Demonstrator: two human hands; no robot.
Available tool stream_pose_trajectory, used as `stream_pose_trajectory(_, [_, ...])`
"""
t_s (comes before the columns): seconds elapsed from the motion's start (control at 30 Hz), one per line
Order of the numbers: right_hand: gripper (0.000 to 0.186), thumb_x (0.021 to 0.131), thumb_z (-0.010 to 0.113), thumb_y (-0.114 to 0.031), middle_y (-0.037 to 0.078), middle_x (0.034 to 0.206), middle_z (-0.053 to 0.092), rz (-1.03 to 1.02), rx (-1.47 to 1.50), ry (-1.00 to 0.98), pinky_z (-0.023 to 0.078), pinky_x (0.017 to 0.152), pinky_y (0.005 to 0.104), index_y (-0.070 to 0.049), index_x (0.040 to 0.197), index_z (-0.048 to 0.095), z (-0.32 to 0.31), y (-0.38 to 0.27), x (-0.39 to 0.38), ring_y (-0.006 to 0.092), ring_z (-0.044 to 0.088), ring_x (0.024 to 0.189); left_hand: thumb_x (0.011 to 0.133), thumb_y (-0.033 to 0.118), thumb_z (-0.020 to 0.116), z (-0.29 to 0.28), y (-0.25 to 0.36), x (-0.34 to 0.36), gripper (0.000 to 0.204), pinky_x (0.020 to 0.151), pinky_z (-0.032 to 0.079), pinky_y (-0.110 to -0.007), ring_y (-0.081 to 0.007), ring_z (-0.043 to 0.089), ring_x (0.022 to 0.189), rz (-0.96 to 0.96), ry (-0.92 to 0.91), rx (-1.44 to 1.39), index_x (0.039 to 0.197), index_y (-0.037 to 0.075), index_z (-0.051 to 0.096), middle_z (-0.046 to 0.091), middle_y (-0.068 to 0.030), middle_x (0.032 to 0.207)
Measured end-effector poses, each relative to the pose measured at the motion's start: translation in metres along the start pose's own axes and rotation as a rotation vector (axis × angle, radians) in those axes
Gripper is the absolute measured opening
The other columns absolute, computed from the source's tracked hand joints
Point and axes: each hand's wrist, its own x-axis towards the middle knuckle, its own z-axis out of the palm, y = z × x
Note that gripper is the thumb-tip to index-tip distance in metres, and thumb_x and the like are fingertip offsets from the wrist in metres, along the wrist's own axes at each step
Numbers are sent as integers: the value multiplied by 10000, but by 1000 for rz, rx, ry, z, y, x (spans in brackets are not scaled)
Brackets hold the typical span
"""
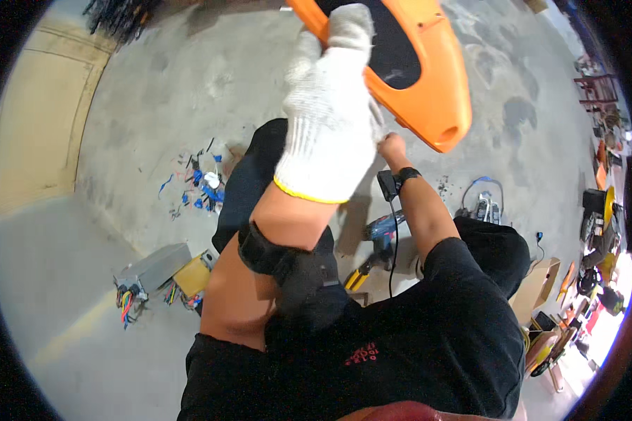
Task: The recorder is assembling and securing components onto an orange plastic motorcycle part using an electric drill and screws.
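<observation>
My left hand (330,116), in a white knitted glove with a yellow hem, grips the rim of a large orange plastic casing (442,84) with a dark panel set in it. The casing is raised in front of me and runs out of the top of the view. My bare right hand (392,145) is closed just below the casing, beside the glove. Its fingers are partly hidden, and what they hold cannot be made out. On the floor between my legs lies a blue power drill (383,228), with a tool with yellow and black handles (358,277) close by.
Blue, black and white scraps (207,186) are scattered on the floor at left. Grey metal boxes with coloured wires (158,270) lie nearer. Metal parts with a cable (486,207) lie to the right, and a cardboard box (537,288) stands beyond my right knee.
</observation>
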Motion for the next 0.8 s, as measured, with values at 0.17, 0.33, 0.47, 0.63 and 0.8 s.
stream_pose_trajectory(0.17, [327,846,669,-317,189,986,713,141,-97,168,512,853,444,-45,1026,691,-106,25,40,359,669,963,998,128,525,34,-5,9,220,995,514,-410,-206,635,1097,6,-95,-49,1198,61,588,659,-62,1167])
stream_pose_trajectory(0.33, [310,830,723,-275,136,747,700,11,285,331,504,535,355,15,940,722,-246,-12,-2,178,665,629,1000,112,513,40,-33,-10,248,982,522,-401,-206,639,1096,-18,-394,-213,1237,73,571,658,-60,1176])
stream_pose_trajectory(0.47, [363,857,716,-206,109,800,698,90,458,518,481,519,324,59,1100,664,-341,-60,-67,155,630,633,1010,166,528,51,-55,-33,256,961,545,-411,-232,650,1090,-82,-450,-121,1243,66,561,645,-77,1206])
stream_pose_trajectory(0.63, [391,924,658,-170,71,891,691,-169,898,424,469,594,263,60,1231,582,-398,-96,-155,119,611,711,987,184,588,60,-88,-48,298,880,587,-438,-263,683,1009,-192,-462,-14,1230,15,557,667,-119,1151])
stream_pose_trajectory(0.8, [302,925,683,-191,51,845,676,-301,826,282,475,644,243,43,1106,620,-408,-124,-218,111,620,725,980,199,607,76,-102,-77,323,817,610,-426,-266,697,960,-239,-442,166,1229,-1,559,671,-143,1132])
